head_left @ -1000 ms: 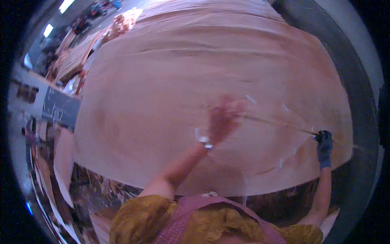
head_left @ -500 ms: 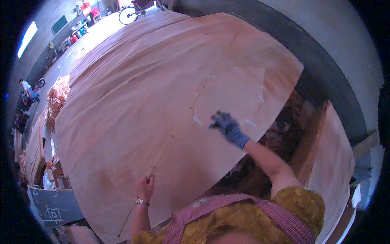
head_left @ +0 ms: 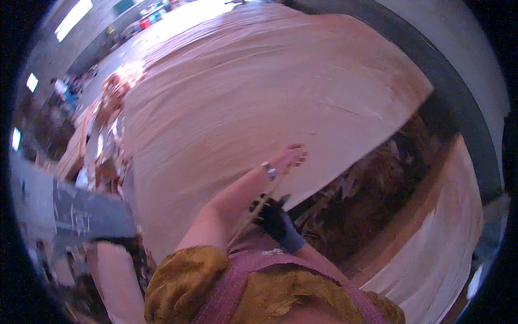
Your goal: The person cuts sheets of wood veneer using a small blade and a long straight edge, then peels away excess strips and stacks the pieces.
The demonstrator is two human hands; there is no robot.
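A broad stack of thin, pinkish-tan wood veneer sheets (head_left: 226,113) spreads before me. My left hand (head_left: 290,156), bare with a metal-banded watch at the wrist, is over the near right part of the top sheet, its fingers closed round a thin stick (head_left: 275,189). The stick slants down and left toward my apron. Just below, my right hand (head_left: 274,220) wears a dark glove with its fingers spread. The stick passes right by the gloved fingers; whether they touch it I cannot tell. Both hands are slightly blurred.
Dark, crumpled veneer scraps (head_left: 367,189) fill the gap beside the stack's right edge. A second pale veneer pile (head_left: 437,243) stands further right. At left are a grey panel (head_left: 91,210) and shredded strips (head_left: 116,92). Another person (head_left: 63,92) is far left.
My left hand has swung up and right with the stick. My right gloved hand has drawn back from the sheet toward my body. The view has turned, and small white pieces on the sheet look blurred.
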